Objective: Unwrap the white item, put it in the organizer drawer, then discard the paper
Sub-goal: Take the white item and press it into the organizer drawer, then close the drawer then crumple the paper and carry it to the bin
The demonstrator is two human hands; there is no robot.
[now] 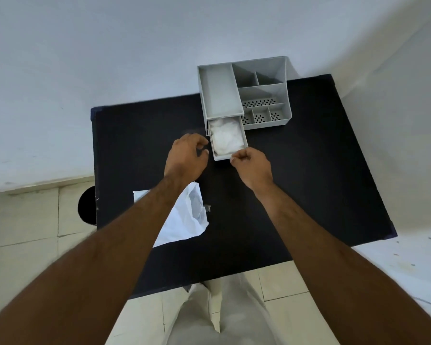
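Observation:
A grey desk organizer [264, 94] stands at the far side of the black table [309, 170]. Its drawer [244, 139] is pulled out toward me, and the crumpled white item [225, 138] lies inside it. My left hand [186, 158] hovers just left of the drawer, fingers curled and apart, holding nothing. My right hand [253, 168] is at the drawer's front right corner, fingers closed in a loose fist; whether it touches the drawer front I cannot tell. The white wrapping paper [187, 220] lies flat on the table under my left forearm, partly hidden.
A dark round bin [86, 206] sits on the tiled floor at the table's left edge. White walls stand behind and to the right. My legs in light trousers are at the near table edge.

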